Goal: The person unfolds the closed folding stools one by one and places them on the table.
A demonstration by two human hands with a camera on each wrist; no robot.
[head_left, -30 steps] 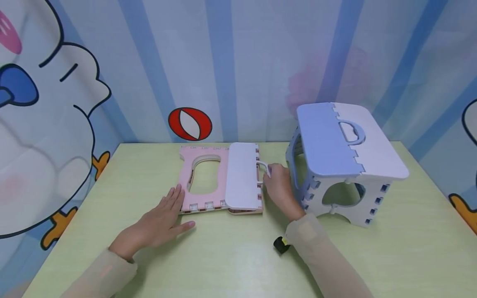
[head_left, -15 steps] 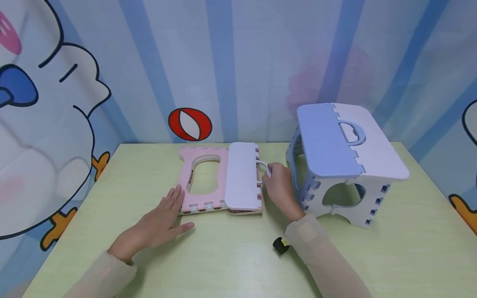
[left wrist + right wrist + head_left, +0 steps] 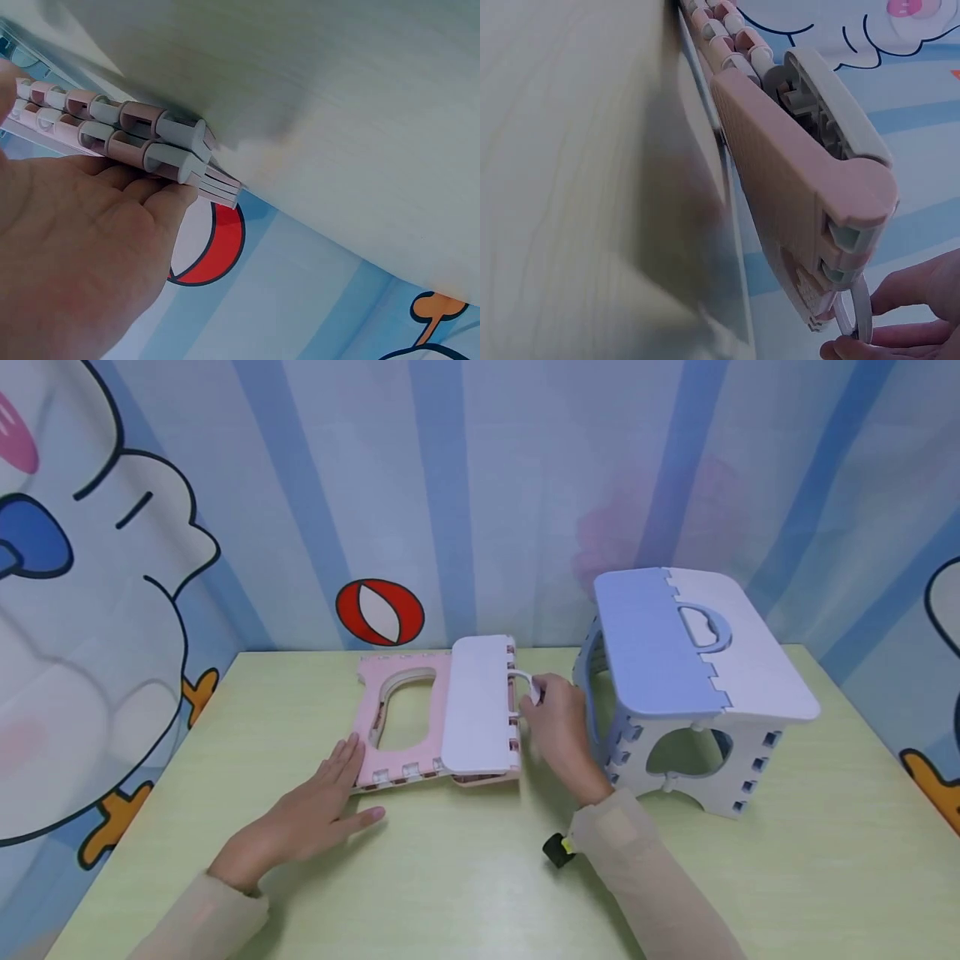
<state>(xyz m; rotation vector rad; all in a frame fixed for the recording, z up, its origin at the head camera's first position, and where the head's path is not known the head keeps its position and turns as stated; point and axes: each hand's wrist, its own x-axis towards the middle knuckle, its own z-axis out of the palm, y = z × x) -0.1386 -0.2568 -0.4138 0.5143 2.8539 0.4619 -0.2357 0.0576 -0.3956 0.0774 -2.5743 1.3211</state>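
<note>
A folded pink and white folding step stool [image 3: 478,706] lies left of centre on the table, its right part tilted up. In the right wrist view its pink panel [image 3: 772,165] stands off the tabletop. At the stool's right edge my right hand [image 3: 561,727] pinches the white carry handle [image 3: 862,311] between thumb and fingers. My left hand [image 3: 300,827] lies with straight fingers against the stool's near left corner, thumb spread. From the left wrist, the pink and white hinge knuckles [image 3: 127,150] show just beyond the fingers, partly hiding them.
An unfolded blue and white step stool [image 3: 660,643] stands upright just right of my right hand. A small black object [image 3: 557,850] with a yellow mark sits by the right cuff. Behind the table [image 3: 465,877] hangs a striped cartoon backdrop [image 3: 510,510].
The right side of the pink and white stool has risen a little, with the right hand still on its handle. The left hand has barely moved.
</note>
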